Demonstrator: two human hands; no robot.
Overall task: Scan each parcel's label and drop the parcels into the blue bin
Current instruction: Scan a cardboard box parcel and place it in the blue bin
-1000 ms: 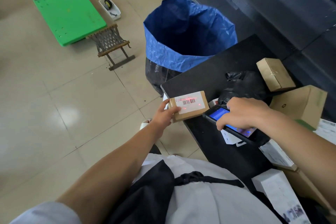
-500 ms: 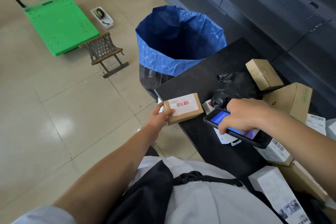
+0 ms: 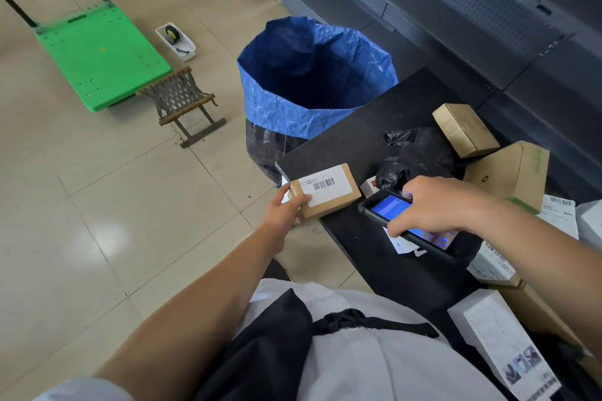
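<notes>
My left hand (image 3: 286,208) grips a small brown parcel (image 3: 335,195) by its near end, held over the front left corner of the black table (image 3: 358,140). A white barcode label (image 3: 322,184) faces up on it. My right hand (image 3: 436,202) holds a black handheld scanner (image 3: 391,212) with a lit blue screen, just right of the parcel. The blue bin (image 3: 312,75) stands open on the floor behind the table corner. More parcels lie on the table at right: a brown box (image 3: 464,128), a larger cardboard box (image 3: 511,172) and a black bag (image 3: 413,156).
White boxes (image 3: 501,342) and labelled parcels (image 3: 492,260) crowd the table's near right. A green trolley (image 3: 97,58), a small folding stool (image 3: 182,101) and a white tray (image 3: 176,41) stand on the tiled floor at left. Dark shelving (image 3: 488,10) runs behind.
The red scan light that lay on the label is gone. My left hand has kept hold of the parcel and my right hand still holds the scanner; the view has tilted up.
</notes>
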